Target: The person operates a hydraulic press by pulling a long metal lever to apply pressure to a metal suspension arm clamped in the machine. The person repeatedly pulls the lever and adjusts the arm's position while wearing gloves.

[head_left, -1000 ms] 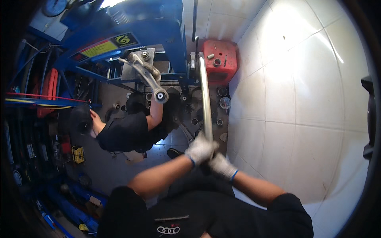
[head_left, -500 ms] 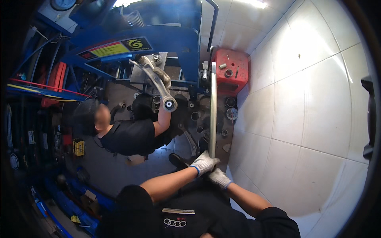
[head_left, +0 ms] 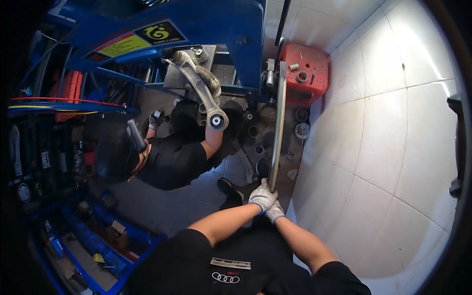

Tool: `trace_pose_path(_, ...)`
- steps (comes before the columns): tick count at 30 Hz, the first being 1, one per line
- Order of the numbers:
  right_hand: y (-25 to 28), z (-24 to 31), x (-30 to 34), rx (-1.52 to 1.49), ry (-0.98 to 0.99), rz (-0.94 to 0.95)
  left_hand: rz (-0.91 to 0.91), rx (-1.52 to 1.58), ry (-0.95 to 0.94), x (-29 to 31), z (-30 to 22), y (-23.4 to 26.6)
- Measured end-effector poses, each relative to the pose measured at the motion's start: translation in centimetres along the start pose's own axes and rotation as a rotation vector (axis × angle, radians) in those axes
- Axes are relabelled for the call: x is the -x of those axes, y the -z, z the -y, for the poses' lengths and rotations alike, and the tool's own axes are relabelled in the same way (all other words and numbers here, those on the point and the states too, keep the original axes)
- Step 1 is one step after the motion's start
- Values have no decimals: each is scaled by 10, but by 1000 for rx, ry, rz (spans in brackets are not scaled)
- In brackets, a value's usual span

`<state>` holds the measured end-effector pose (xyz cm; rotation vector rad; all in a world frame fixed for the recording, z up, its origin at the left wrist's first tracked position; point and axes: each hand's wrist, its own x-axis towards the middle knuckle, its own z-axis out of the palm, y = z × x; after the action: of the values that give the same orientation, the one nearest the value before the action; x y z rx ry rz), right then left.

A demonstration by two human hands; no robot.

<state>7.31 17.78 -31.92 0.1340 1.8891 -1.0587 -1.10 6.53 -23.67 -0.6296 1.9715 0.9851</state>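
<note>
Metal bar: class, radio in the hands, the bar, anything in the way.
Left hand closed around metal bar, near end. Right hand just below, grip hidden. Red stool beside bar's far end; contact unclear.

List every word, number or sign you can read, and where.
I copy no wording or brands, only places:
Blue frame: yellow, pink and black label with legible lettering, green swirl; small lines unreadable.
Black shirt: white emblem, red lettering; pale strip, too small.
Far left: white tag, too small.

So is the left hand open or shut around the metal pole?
Shut: the gloved left hand wraps closely around the near end of the metal pole, with no open palm showing.
</note>
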Motion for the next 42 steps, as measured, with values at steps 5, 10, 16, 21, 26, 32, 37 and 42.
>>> trace_pose_path(5, 22, -24, -26, 342, -13, 157, 138, 106, -119, -33, 11, -6)
trace_pose_path(10, 96, 116, 110, 66, 110, 187, 192, 277, -178, 94, -75, 82)
trace_pose_path(16, 169, 206, 186, -1106, -14, 581, 183, 432, -143, 167, -143, 134)
trace_pose_path(21, 50, 63, 63, -199, 57, 83, -10, 12, -4, 75, -43, 37)
trace_pose_path(26, -7, -37, -44, 296, 129, -153, -96, 74, -69, -29, 26, -18)
trace_pose_path(32, 92, 131, 111, 48, -163, 178, 143, 211, -209, 87, -56, 75)
trace_pose_path(37, 162, 240, 209, -1179, -41, 467, 204, 366, -297, 166, -118, 146)
trace_pose_path(42, 67, 123, 89, -331, 26, 77, 118, 35, -115, 75, -46, 65)
